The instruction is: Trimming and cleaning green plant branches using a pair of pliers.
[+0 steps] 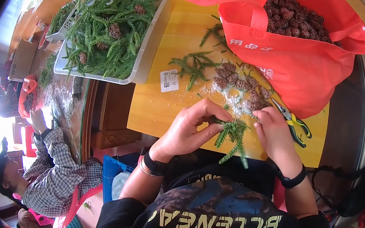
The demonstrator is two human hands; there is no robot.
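Observation:
My left hand [192, 127] pinches the stem end of a green artificial pine sprig [234, 138], its needled branches hanging toward me over the table's near edge. My right hand [276, 133] is closed at the sprig's right side, thumb and finger pressed together; what sits between them is too small to make out. Just beyond the hands lies a group of brown pine cones [232, 78] among white flakes [236, 102]. Yellow-and-black pliers [292, 121] rest right of the cones, beside my right hand. Loose sprigs [193, 64] are spread farther back on the yellow table [158, 115].
A red bag [288, 66] full of pine cones [295, 20] stands at the back right. At the back left, a white plastic bin [141, 56] overflows with sprigs and a few cones. A white label card [169, 80] lies between. Another person in a checked shirt [57, 175] sits at left.

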